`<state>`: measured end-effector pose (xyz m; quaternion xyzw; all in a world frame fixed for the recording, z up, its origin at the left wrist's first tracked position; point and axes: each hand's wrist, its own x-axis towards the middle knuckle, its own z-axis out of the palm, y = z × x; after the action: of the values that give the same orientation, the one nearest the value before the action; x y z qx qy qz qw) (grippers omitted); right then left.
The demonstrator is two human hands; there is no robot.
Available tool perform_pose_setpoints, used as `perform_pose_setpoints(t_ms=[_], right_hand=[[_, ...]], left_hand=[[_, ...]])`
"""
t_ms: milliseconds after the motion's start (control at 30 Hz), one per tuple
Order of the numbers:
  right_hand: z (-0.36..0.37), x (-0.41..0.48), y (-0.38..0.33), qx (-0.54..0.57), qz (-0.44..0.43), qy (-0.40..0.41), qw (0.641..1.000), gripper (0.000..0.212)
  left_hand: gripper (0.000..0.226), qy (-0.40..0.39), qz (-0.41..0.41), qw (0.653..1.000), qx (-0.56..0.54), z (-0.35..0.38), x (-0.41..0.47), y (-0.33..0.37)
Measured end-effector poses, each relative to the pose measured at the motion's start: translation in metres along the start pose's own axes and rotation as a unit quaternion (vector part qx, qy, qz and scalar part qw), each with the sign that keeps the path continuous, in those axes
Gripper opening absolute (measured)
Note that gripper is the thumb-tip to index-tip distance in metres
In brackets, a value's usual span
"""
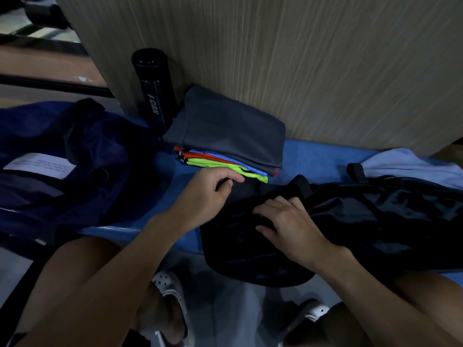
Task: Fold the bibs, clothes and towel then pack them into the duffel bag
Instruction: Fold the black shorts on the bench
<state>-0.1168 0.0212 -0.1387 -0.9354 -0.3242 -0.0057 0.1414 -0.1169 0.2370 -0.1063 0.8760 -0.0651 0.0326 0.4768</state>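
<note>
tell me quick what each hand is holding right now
Left hand: pinches the near edge of the black garment.
Right hand: fingers curled into the same garment, gripping its fabric.

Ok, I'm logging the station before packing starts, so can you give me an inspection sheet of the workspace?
Surface: blue surface, partly covered by fabric.
Job's things: navy duffel bag lies at left; folded grey garment tops the stacked coloured bibs; black garment lies unfolded in front; pale towel at far right.
Clutter: black bottle upright beside the stack.
Grippers: left hand pinches the black garment's edge; right hand grips its middle.
Cables: nothing seen.
Surroundings: wooden panel behind; white clogs on the floor below.
</note>
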Motion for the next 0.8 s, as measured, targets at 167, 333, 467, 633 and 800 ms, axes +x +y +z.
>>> perform_pose_setpoints(t_ms=[167, 333, 467, 633, 800], right_hand=[[-0.005, 0.001, 0.000, 0.068, 0.018, 0.086, 0.994, 0.009], [-0.011, -0.001, 0.004, 0.186, 0.073, 0.116, 0.973, 0.011], [-0.011, 0.001, 0.005, 0.221, 0.060, 0.145, 0.963, 0.011], [-0.017, 0.002, 0.002, 0.270, 0.080, 0.163, 0.946, 0.011], [-0.016, -0.001, 0.005, 0.179, 0.021, 0.115, 0.977, 0.015]], left_hand=[[0.028, -0.010, -0.005, 1.000, -0.026, -0.001, 0.000, -0.001], [0.011, -0.015, 0.008, 0.997, -0.074, -0.002, -0.002, 0.009], [0.019, -0.067, -0.021, 0.994, -0.079, -0.002, -0.005, 0.012], [0.007, -0.078, -0.015, 0.996, -0.039, 0.000, -0.004, 0.011], [0.018, -0.024, -0.030, 0.998, -0.054, 0.002, -0.001, 0.003]])
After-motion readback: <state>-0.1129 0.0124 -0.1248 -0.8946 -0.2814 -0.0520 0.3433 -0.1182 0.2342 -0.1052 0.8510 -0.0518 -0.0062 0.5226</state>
